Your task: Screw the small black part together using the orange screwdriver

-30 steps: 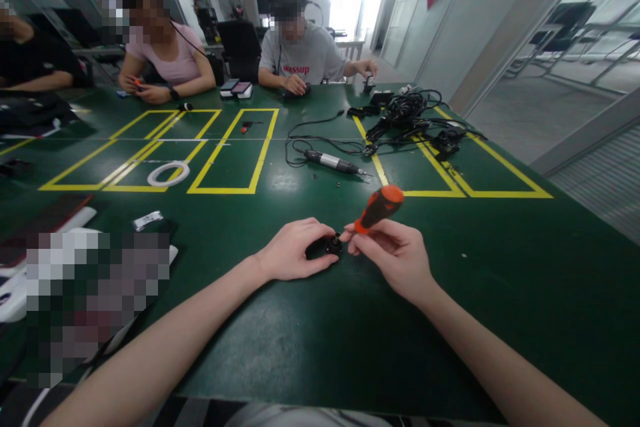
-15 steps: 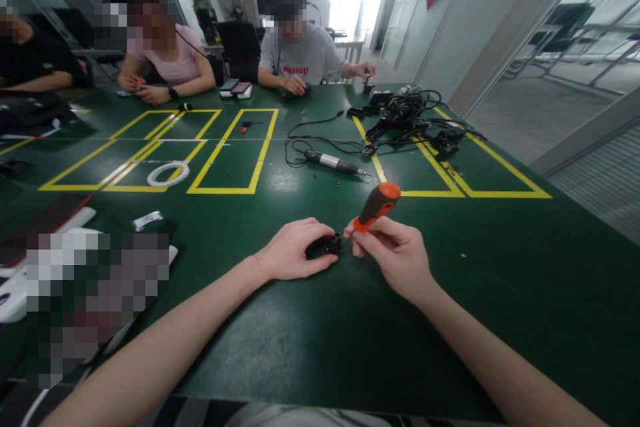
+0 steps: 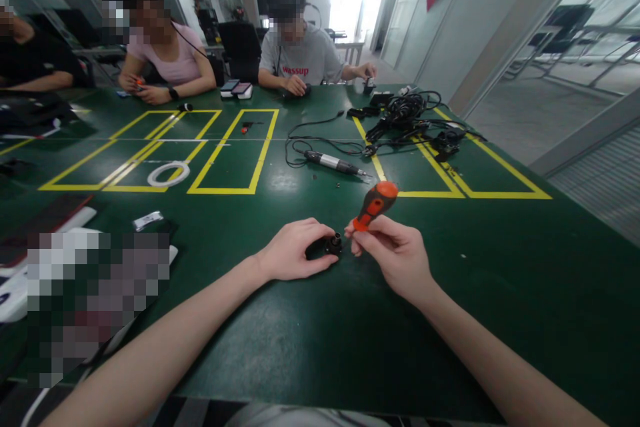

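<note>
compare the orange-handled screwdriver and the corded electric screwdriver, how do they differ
The orange-handled screwdriver is held tilted in the right hand; the corded electric screwdriver lies on the table. The orange-handled screwdriver is orange and black, while the corded electric screwdriver is black and silver. Both are partly black.

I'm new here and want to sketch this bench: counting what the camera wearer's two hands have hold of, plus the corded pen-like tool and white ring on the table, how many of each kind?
Orange-and-dark-handled screwdriver, in the right hand: 1
Small black part, in the left hand: 1
Corded pen-like tool: 1
White ring: 1
Total: 4
</note>
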Demonstrator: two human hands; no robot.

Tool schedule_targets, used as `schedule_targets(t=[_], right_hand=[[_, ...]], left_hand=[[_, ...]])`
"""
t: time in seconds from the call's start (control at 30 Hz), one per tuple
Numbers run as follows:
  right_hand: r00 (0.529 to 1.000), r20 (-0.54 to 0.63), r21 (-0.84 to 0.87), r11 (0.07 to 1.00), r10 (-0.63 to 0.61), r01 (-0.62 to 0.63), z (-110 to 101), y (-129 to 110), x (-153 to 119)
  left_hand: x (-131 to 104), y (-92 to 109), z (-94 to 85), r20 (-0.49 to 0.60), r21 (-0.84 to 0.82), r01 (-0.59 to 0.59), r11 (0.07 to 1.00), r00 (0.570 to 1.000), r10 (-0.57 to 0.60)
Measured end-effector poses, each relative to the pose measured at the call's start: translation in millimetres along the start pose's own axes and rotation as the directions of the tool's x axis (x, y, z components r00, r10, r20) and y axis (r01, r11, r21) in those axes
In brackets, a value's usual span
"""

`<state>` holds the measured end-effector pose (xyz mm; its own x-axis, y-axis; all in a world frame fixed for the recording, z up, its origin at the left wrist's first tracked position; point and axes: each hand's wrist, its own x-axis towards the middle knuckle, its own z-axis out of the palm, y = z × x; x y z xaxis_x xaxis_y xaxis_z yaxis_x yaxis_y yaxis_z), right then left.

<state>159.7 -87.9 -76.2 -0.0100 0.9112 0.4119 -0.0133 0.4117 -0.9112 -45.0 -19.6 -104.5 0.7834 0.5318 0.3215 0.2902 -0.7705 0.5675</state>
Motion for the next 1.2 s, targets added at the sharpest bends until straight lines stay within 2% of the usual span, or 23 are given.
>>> schedule_targets(t=[0.13,0.33,0.6,0.7,0.83,1.03,1.2], right_hand=[[0.999,0.013,0.071,0.997,0.037,-0.038,1.1,2.3,-1.7],[0.997,-0.015,-0.024,0.997,0.078,-0.078,-1.3,1.6,-2.0],[0.999,0.031,0.008,1.000,0.030,-0.030,-0.6,1.4,-0.7],[1.000,0.000,0.027,0.999,0.031,-0.031,-0.5,4.6,-3.1],[0.998,-0.004,-0.019,0.998,0.059,-0.059,-1.7,4.7,-3.9],[0.999,0.018,-0.036,0.999,0.036,-0.035,-2.1,0.3,-0.3],[0.998,0.016,0.047,0.997,0.064,-0.065,0.0,2.7,-2.1]], left_hand=[[-0.7,-1.3,1.1,-0.010,0.016,-0.005,1.000,1.000,0.005],[0.1,-0.5,0.5,-0.010,0.019,-0.008,1.000,1.000,0.008],[-0.3,-0.5,0.5,-0.006,0.002,0.002,1.000,1.000,-0.002],[-0.3,-1.1,1.0,-0.001,0.007,0.006,1.000,1.000,-0.006],[0.1,-1.2,0.5,0.004,0.019,0.009,1.000,1.000,-0.009],[0.1,-0.4,-0.1,-0.001,0.005,0.003,1.000,1.000,-0.003],[-0.4,-0.8,0.9,-0.003,0.017,0.002,1.000,1.000,-0.002]])
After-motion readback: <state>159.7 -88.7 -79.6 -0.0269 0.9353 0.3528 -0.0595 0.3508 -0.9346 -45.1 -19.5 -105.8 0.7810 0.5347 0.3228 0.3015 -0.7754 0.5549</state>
